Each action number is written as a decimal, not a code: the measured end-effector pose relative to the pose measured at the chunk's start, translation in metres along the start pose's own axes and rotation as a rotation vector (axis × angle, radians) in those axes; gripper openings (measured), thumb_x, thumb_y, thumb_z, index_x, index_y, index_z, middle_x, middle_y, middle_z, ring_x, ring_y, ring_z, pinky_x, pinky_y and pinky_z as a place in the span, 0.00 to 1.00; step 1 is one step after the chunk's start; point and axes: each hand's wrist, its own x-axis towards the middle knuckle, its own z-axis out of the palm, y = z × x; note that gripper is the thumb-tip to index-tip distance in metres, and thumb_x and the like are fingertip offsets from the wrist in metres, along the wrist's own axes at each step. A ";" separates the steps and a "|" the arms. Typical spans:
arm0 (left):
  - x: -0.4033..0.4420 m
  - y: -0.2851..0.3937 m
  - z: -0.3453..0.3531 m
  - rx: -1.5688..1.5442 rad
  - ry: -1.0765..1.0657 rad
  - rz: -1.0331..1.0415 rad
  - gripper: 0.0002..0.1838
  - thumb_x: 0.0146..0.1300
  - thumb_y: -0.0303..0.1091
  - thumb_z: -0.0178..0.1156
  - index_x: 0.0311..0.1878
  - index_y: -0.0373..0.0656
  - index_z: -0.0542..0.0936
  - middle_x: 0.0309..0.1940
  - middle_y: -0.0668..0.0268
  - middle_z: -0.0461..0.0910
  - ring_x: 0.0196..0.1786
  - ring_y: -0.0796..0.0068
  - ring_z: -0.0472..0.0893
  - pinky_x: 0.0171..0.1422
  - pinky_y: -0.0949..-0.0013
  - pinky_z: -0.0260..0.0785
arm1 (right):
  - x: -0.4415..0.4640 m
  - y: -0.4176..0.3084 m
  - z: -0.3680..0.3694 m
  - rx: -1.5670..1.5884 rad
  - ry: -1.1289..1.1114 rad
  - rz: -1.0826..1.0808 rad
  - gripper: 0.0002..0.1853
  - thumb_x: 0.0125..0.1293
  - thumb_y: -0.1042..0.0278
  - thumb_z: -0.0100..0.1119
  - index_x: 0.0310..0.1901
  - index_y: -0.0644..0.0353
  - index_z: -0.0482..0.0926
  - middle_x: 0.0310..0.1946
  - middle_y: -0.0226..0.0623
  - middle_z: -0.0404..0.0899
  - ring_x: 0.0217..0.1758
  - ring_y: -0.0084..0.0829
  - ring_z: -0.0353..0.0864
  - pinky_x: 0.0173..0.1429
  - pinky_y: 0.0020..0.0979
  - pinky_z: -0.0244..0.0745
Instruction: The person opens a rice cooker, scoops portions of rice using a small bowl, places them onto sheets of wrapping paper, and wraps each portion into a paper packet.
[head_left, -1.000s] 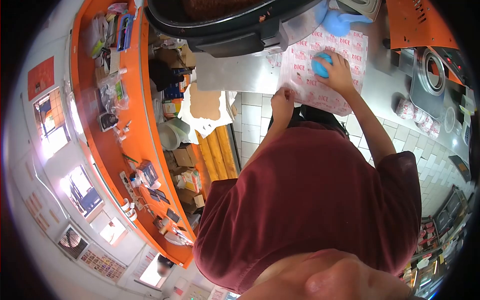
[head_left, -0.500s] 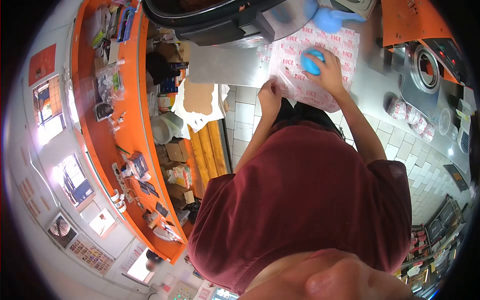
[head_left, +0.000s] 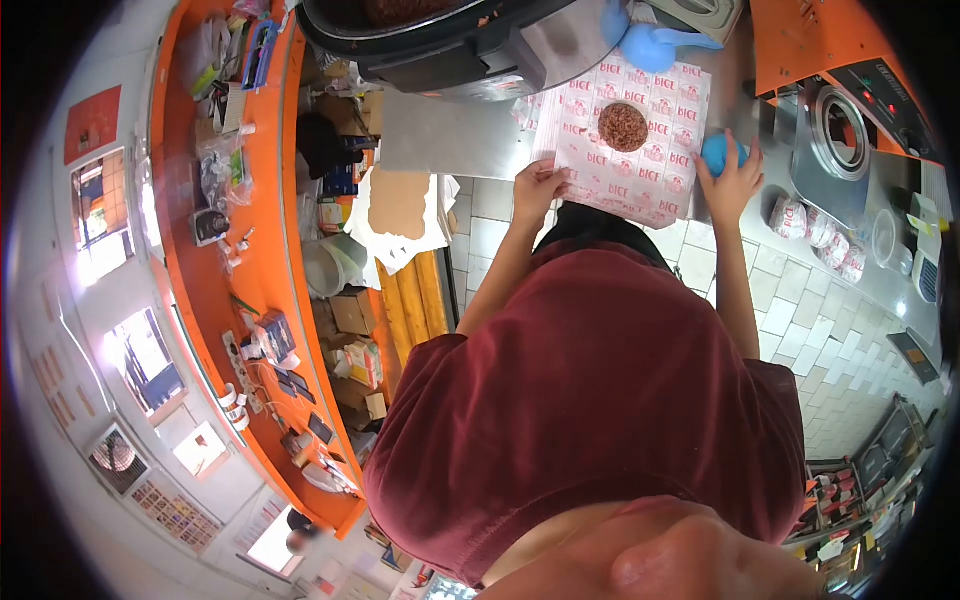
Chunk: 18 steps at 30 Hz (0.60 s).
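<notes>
On a stack of printed paper sheets lies a round, flat, reddish-brown patch of grainy food. My right hand is just right of the paper, its fingers around a blue round tool over the metal counter. At the lower left edge of the sheets, my left hand pinches the paper's edge. A blue scoop lies above the sheets, beside the dark cooker.
A large black cooker stands at the upper left of the metal counter. At the right are a round-topped metal machine, several wrapped bundles and a clear cup. Orange shelving runs down the left.
My right hand has lifted the blue tool off the paper and moved it right, uncovering the round brown patch. My left hand remains at the paper's edge.
</notes>
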 end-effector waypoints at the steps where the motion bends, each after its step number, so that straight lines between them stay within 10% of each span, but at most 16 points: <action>1: 0.003 0.002 0.000 0.009 -0.010 0.005 0.11 0.60 0.25 0.66 0.44 0.32 0.79 0.32 0.62 0.83 0.31 0.77 0.83 0.35 0.77 0.77 | -0.006 0.002 0.004 0.129 0.075 -0.071 0.34 0.49 0.50 0.74 0.59 0.50 0.74 0.61 0.53 0.67 0.61 0.49 0.70 0.63 0.50 0.62; 5: 0.012 0.006 -0.006 0.000 -0.051 -0.078 0.11 0.59 0.30 0.68 0.41 0.34 0.80 0.30 0.63 0.83 0.29 0.77 0.83 0.33 0.78 0.75 | -0.041 -0.041 -0.022 0.383 -0.285 -0.469 0.28 0.50 0.54 0.71 0.54 0.50 0.78 0.53 0.27 0.76 0.59 0.32 0.72 0.64 0.46 0.62; 18: 0.039 0.012 -0.006 0.167 -0.122 -0.100 0.15 0.62 0.41 0.66 0.34 0.38 0.78 0.25 0.63 0.82 0.25 0.75 0.82 0.29 0.76 0.74 | -0.047 -0.049 0.006 0.333 -0.273 -0.385 0.09 0.50 0.64 0.65 0.35 0.48 0.82 0.36 0.21 0.79 0.47 0.26 0.78 0.55 0.40 0.68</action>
